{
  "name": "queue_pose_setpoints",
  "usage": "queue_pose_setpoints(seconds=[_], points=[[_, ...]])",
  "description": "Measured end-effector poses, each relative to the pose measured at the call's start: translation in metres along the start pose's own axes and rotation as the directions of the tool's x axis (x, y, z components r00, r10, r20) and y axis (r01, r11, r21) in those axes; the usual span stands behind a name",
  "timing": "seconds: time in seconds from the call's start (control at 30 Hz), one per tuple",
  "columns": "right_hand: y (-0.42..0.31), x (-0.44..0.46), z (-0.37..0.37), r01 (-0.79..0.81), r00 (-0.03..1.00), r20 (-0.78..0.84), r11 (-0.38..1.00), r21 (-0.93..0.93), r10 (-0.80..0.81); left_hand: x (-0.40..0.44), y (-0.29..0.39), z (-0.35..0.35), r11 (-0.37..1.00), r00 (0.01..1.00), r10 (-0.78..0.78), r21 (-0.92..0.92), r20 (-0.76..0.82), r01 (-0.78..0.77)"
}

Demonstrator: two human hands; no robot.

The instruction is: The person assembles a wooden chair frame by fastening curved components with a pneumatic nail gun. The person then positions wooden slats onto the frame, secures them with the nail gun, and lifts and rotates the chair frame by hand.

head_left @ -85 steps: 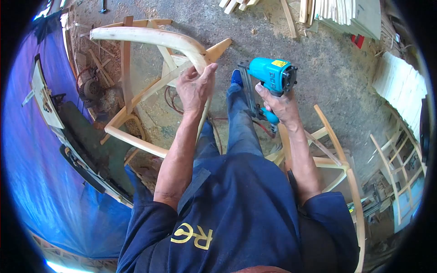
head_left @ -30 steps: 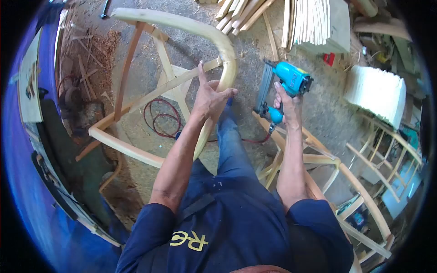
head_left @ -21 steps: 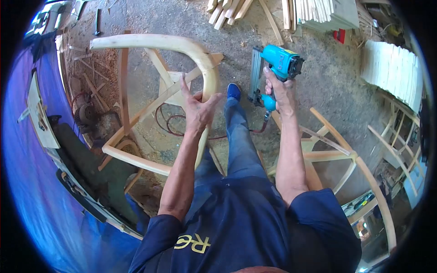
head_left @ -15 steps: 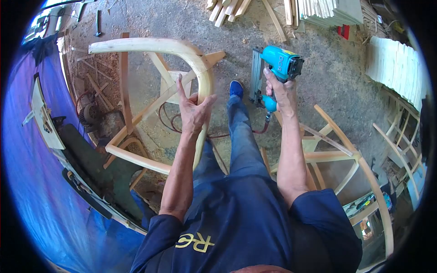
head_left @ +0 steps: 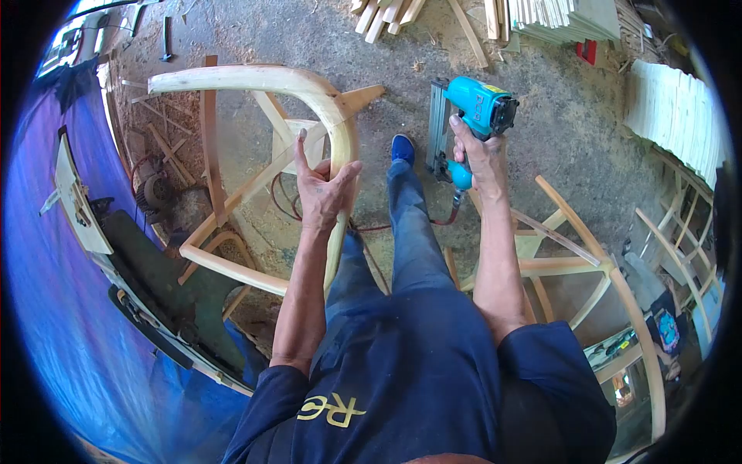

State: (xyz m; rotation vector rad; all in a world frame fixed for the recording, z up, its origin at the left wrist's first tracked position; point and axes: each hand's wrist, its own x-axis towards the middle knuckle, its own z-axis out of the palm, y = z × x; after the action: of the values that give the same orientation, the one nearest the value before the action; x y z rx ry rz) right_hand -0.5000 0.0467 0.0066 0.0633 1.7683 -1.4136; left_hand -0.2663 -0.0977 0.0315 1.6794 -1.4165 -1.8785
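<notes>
A teal pneumatic nail gun (head_left: 473, 104) is held up by its handle in my right hand (head_left: 481, 155), its metal magazine pointing left. The air hose (head_left: 444, 223) hangs from the bottom of its grip. My left hand (head_left: 322, 185) is wrapped round the curved rail of a pale wooden chair frame (head_left: 255, 77), with the index finger stretched out along it. The frame's crossed legs and a small pale block (head_left: 292, 147) show beneath the rail. The nail gun stays apart from the frame.
More wooden chair frames (head_left: 618, 286) stand at right. Stacked boards (head_left: 672, 104) and loose wood strips (head_left: 386, 19) lie at the back. A motor (head_left: 153, 192) is on the floor at left, before a blue tarp (head_left: 77, 309). The hose crosses behind my legs.
My left hand and the chair frame have shifted very slightly left. The nail gun is almost unmoved in my right hand.
</notes>
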Motion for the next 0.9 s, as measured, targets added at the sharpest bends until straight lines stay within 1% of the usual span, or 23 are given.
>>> queue_pose_setpoints(seconds=[0.1, 0.2, 0.3, 0.4, 0.5, 0.53, 0.6, 0.63, 0.7, 0.77, 0.8, 0.83, 0.9], points=[[-0.002, -0.001, 0.0, -0.025, 1.0, -0.004, 0.999, -0.036, 0.025, 0.0, -0.005, 0.006, 1.0, 0.998, -0.009, -0.02, 0.055, 0.01], [-0.004, -0.002, 0.002, -0.018, 1.0, -0.012, 1.0, -0.006, 0.017, -0.002, 0.001, 0.011, 0.997, 0.997, -0.06, -0.047, 0.054, 0.063], [0.004, 0.0, 0.001, -0.013, 1.0, -0.009, 0.999, -0.03, 0.012, 0.002, -0.003, 0.012, 0.999, 0.999, -0.018, -0.043, 0.049, 0.02], [0.014, -0.003, -0.001, 0.017, 0.999, -0.031, 0.999, -0.028, -0.018, 0.001, -0.003, 0.007, 0.997, 0.995, -0.065, 0.057, 0.072, 0.061], [0.004, -0.014, 0.004, -0.058, 0.996, -0.075, 0.993, -0.104, 0.05, 0.007, -0.027, 0.011, 0.995, 0.994, 0.103, 0.008, 0.032, -0.103], [0.004, -0.018, 0.006, -0.06, 0.994, -0.096, 0.995, -0.082, 0.053, 0.013, -0.035, 0.008, 0.992, 0.994, 0.077, 0.091, 0.081, -0.085], [0.004, -0.026, 0.017, -0.06, 0.995, -0.082, 0.998, -0.034, 0.057, 0.009, -0.029, -0.007, 0.988, 0.992, 0.05, 0.138, 0.115, -0.066], [0.002, -0.034, 0.018, -0.052, 0.995, -0.084, 0.999, -0.014, 0.051, 0.003, -0.02, -0.009, 0.993, 0.988, 0.06, 0.092, 0.139, -0.073], [0.0, -0.057, 0.025, -0.005, 0.992, -0.123, 1.0, -0.011, 0.003, 0.001, -0.038, -0.029, 0.911, 0.972, 0.213, 0.338, 0.102, -0.235], [0.013, -0.078, 0.019, 0.014, 0.989, -0.143, 0.997, -0.07, -0.023, -0.019, -0.036, -0.062, 0.937, 0.96, 0.268, 0.211, 0.081, -0.279], [0.016, -0.097, 0.022, 0.063, 0.991, -0.117, 0.997, -0.05, -0.068, -0.035, -0.025, -0.089, 0.907, 0.952, 0.299, 0.293, 0.062, -0.304], [0.008, -0.12, 0.034, 0.115, 0.987, -0.106, 0.993, -0.038, -0.118, -0.043, -0.022, -0.12, 0.906, 0.941, 0.336, 0.264, 0.034, -0.333], [0.005, -0.181, 0.05, 0.15, 0.98, -0.12, 0.984, -0.097, -0.161, -0.068, -0.027, -0.185, 0.899, 0.913, 0.407, 0.176, 0.008, -0.402]])
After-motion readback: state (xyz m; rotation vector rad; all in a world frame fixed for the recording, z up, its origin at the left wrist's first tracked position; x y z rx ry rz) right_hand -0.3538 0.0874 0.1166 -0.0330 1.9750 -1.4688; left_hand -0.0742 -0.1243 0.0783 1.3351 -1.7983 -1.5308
